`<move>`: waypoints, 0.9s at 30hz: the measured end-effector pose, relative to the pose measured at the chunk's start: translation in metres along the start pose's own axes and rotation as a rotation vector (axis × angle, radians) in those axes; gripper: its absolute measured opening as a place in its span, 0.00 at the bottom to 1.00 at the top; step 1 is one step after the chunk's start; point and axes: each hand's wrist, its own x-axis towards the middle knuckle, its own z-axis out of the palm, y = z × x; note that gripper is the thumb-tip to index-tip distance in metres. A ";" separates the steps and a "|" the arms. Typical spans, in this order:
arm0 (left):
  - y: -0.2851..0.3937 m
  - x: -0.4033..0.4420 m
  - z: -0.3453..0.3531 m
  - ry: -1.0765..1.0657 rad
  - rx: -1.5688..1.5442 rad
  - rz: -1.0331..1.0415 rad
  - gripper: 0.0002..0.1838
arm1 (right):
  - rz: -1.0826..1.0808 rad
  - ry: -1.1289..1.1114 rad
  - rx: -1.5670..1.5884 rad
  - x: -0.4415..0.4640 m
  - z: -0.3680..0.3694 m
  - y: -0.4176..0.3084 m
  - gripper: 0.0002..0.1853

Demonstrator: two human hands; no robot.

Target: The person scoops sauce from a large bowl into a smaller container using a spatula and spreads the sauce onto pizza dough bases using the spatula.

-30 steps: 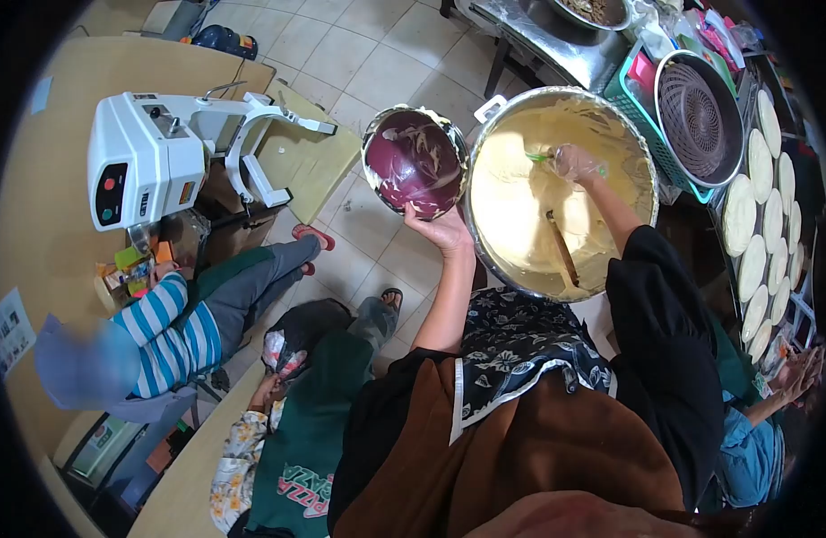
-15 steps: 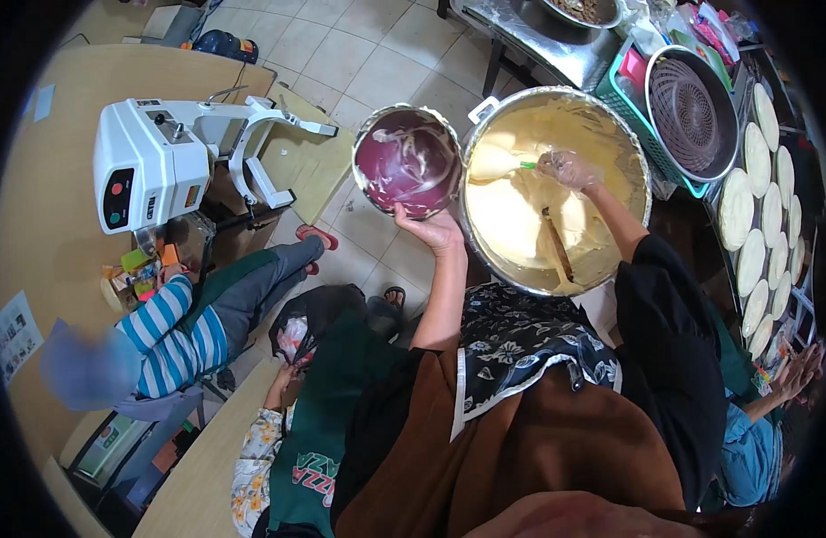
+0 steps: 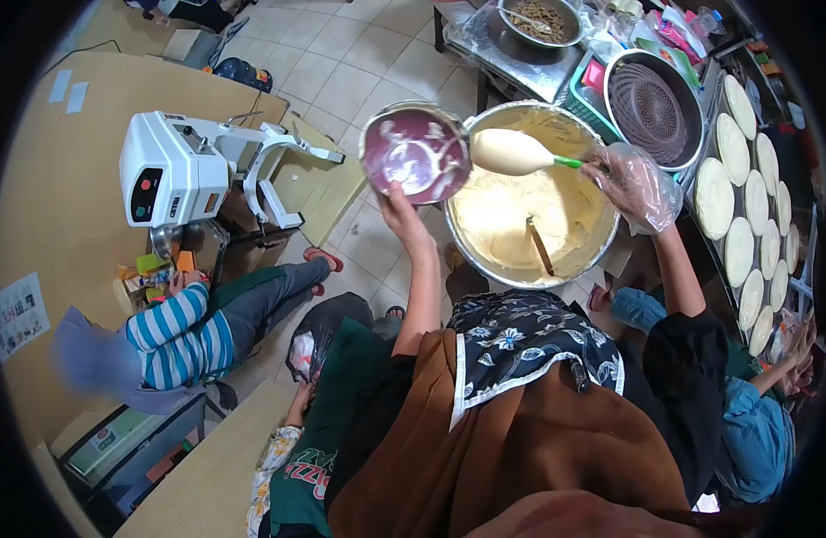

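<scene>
My left hand [image 3: 406, 220] grips the near edge of a bowl [image 3: 420, 157] with a purple inside streaked with cream, tilted beside the pot. My right hand [image 3: 635, 186], in a clear plastic glove, is closed on the green handle of a spatula [image 3: 513, 151]. The spatula's broad, cream-coloured head is over the pot, its tip close to the bowl's rim. Below it, a large pot [image 3: 455, 235] holds thick pale-yellow batter [image 3: 493, 220]. A brown-handled utensil [image 3: 540, 247] stands in the batter, its lower end hidden.
Pale dough rounds [image 3: 738, 255] lie on a dark tray at right. A basin with a brown basket [image 3: 648, 108] and a bowl of brown filling [image 3: 543, 20] are behind the pot. A white machine [image 3: 175, 175] stands at left; co-workers are on both sides.
My right hand has moved right and up, lifting the spatula out of the batter. The bowl in my left hand has tipped somewhat. The view has shifted slightly.
</scene>
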 end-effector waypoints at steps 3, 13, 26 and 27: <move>0.003 -0.019 0.028 -0.123 0.002 -0.055 0.26 | -0.057 0.083 0.050 -0.008 0.001 -0.015 0.14; -0.013 -0.016 0.039 -0.300 -0.082 -0.172 0.18 | -0.210 0.064 -0.461 -0.036 0.018 0.019 0.15; -0.005 0.019 0.030 -0.044 -0.350 -0.295 0.30 | -0.451 0.335 -0.954 -0.005 0.120 0.178 0.08; -0.009 0.021 0.032 -0.027 -0.380 -0.270 0.30 | -0.277 0.147 -0.814 0.018 0.130 0.159 0.09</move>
